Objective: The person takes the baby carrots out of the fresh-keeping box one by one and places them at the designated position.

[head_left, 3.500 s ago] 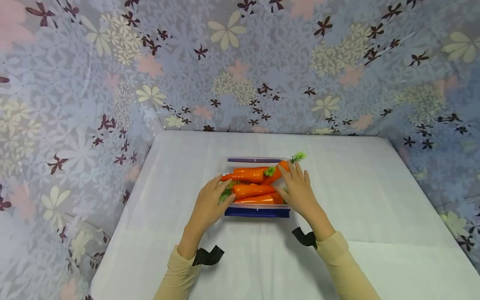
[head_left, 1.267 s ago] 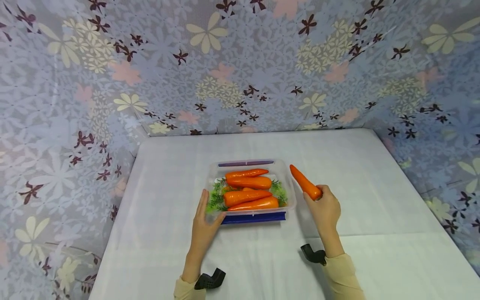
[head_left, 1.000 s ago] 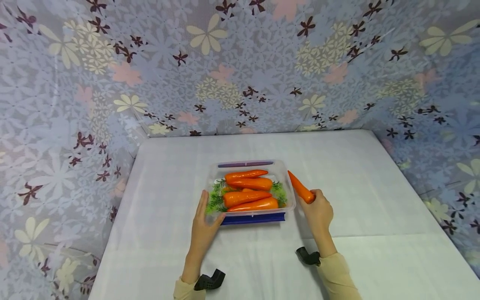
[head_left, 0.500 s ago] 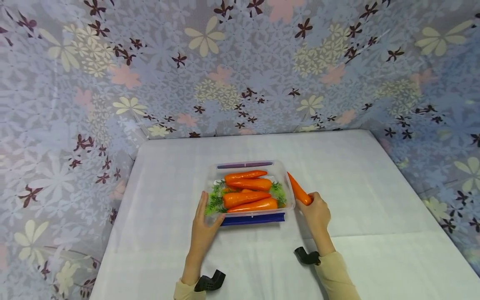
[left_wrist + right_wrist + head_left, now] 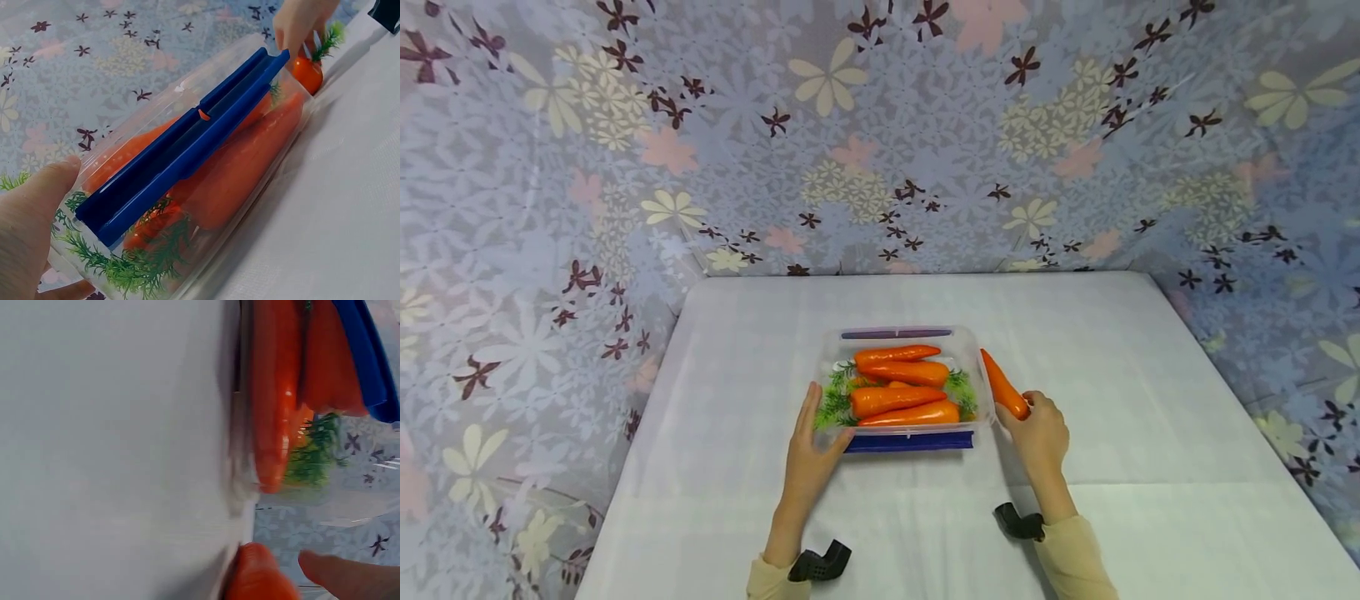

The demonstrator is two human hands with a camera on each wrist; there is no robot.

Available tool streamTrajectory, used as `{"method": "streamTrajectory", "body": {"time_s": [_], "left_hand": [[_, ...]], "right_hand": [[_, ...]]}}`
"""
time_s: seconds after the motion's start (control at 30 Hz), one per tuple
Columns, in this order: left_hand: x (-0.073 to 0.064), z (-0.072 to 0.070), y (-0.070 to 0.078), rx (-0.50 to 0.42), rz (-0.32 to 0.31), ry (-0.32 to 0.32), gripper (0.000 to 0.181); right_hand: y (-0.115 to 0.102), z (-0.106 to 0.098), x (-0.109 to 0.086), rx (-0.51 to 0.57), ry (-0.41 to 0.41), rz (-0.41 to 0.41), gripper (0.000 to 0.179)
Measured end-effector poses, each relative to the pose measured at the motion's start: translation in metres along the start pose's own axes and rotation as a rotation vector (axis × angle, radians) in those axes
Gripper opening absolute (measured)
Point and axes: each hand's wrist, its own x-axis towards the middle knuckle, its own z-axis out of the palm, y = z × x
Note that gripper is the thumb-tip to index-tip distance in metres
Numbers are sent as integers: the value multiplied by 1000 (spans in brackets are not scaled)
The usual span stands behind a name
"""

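Observation:
A clear plastic container (image 5: pixel 835 340) with blue clips holds several orange carrots (image 5: pixel 906 373) with green leafy tops. My left hand (image 5: pixel 805 462) lies against its left end, fingers straight along the side wall and thumb at the front corner. In the left wrist view, the thumb (image 5: pixel 53 181) touches the wall near the blue clip (image 5: pixel 187 147). My right hand (image 5: pixel 1041 437) has its fingers round the thick end of a single carrot (image 5: pixel 1003 387), low beside the container's right wall. This carrot's tip points away from me; its green top (image 5: pixel 329 40) shows in the left wrist view.
A white cloth covers the table (image 5: pixel 1120 367). A flowered curtain (image 5: pixel 880 142) rises behind it and along both sides. Black straps (image 5: pixel 820 562) sit at the wrists, below beige sleeves.
Earlier, both hands were over the container. The right hand has since taken a carrot out to the right, then lowered it beside the container. The left hand has shifted to the left end.

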Motion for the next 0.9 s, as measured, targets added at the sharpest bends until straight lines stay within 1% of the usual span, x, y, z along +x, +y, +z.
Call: {"method": "streamTrajectory", "body": {"time_s": [0.1, 0.2, 0.3, 0.37, 0.4, 0.47, 0.57, 0.67, 0.8, 0.9], "left_hand": [[-1, -1, 1, -15, 2, 2, 81], [-1, -1, 1, -12, 8, 9, 81], [0, -3, 1, -3, 10, 13, 81], [0, -4, 0, -2, 10, 15, 81], [1, -4, -1, -3, 9, 16, 81], [2, -4, 0, -1, 18, 13, 81], [4, -3, 0, -5, 28, 10, 81], [4, 0, 0, -8, 24, 3, 81], [1, 1, 0, -3, 6, 1, 83], [-1, -1, 1, 10, 5, 8, 83]], "right_hand": [[-8, -8, -1, 51, 75, -31, 40], [-19, -15, 0, 122, 127, -90, 34], [-35, -19, 1, 182, 139, -212, 31], [-47, -19, 3, 212, 114, -318, 30], [-54, -17, 4, 220, 90, -376, 29], [-64, -14, 5, 222, 33, -466, 29], [-79, -6, 7, 205, -90, -579, 29], [-93, 3, 8, 186, -229, -656, 32], [-108, 19, 7, 157, -416, -736, 38], [-114, 27, 6, 128, -516, -759, 43]]}}
